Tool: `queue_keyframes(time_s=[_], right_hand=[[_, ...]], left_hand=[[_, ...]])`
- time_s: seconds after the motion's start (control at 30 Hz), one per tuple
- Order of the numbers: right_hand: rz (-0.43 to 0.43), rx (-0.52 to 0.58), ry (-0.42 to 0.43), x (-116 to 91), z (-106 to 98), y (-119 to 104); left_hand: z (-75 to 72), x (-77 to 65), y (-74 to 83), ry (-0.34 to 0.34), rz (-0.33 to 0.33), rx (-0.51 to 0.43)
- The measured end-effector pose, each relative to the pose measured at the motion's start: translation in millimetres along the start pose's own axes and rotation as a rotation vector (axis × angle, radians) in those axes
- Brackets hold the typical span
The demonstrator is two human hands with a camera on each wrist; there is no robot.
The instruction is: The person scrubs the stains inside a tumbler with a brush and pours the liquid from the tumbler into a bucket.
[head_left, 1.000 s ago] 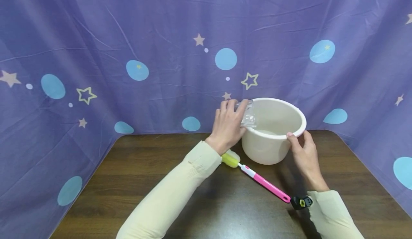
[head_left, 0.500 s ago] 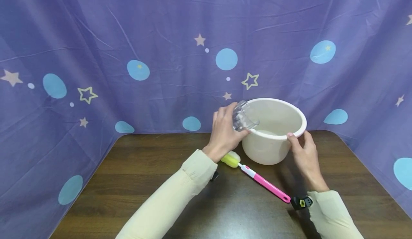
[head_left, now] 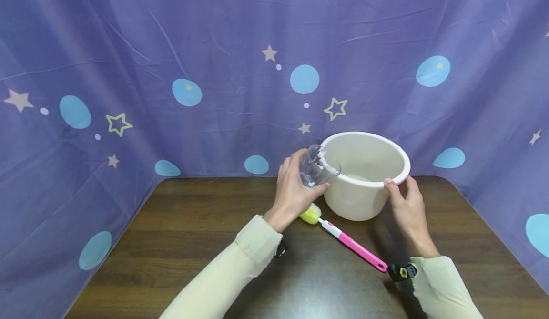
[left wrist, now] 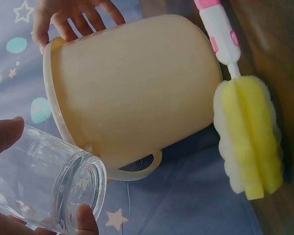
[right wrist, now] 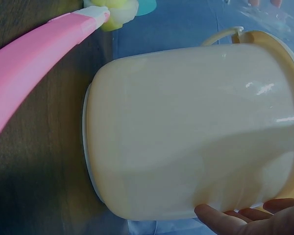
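My left hand [head_left: 291,185] grips a clear drinking glass [head_left: 315,169] at the left rim of a white plastic bucket [head_left: 358,202]. Its mouth leans up and to the right, overlapping that rim in the head view. In the left wrist view the thick base of the glass [left wrist: 83,191] shows, with fingers and thumb around its side. My right hand [head_left: 409,209] holds the bucket's right front rim, thumb over the edge and fingers along the outer wall, as the right wrist view shows too. The bucket stands upright; a loop handle [left wrist: 147,169] juts from its rim.
A bottle brush with a pink handle [head_left: 356,245] and a yellow-and-white sponge head [left wrist: 247,137] lies diagonally on the dark wooden table [head_left: 193,223], in front of the bucket. Close behind the table hangs a purple patterned curtain [head_left: 223,71].
My left hand has drawn the glass left and down from over the bucket's rim, turning it from lying sideways to more upright. The right hand and bucket have stayed in place.
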State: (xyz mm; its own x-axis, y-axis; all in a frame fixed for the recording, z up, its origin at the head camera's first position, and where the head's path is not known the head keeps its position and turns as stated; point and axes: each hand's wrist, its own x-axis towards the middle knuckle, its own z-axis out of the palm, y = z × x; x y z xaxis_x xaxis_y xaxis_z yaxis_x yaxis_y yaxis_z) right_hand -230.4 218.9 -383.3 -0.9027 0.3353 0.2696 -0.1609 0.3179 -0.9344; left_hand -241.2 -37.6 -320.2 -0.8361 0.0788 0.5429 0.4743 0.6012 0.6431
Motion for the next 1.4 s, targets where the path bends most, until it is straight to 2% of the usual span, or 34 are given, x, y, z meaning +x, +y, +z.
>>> queue_keyframes(time_s=[0.37,0.6,0.8,0.9,1.17,1.4], right_hand=[[0.002,0.011,-0.004,-0.6,1.9,-1.5],[0.006,0.006,0.0,-1.5,2.0,-2.9],[0.008,0.029,-0.001,-0.5,2.0,-1.5],[0.009,0.028,0.0,-0.4,1.6,-0.8],[0.015,0.025,0.005,-0.5,0.4,-0.4],[0.013,0.028,0.004,-1.3,0.5,-0.9]], left_hand=[[-4.6,-20.4,-11.9,0.036,-0.045,-0.068],[-5.1,-32.1,-21.6,0.078,-0.049,-0.089],[-6.5,-43.6,-30.0,0.09,-0.099,-0.133],[-6.1,-48.6,-35.1,0.093,-0.123,-0.136],[-5.3,-60.5,-45.3,0.136,-0.138,-0.128],[-6.3,-69.6,-51.3,0.138,-0.185,-0.141]])
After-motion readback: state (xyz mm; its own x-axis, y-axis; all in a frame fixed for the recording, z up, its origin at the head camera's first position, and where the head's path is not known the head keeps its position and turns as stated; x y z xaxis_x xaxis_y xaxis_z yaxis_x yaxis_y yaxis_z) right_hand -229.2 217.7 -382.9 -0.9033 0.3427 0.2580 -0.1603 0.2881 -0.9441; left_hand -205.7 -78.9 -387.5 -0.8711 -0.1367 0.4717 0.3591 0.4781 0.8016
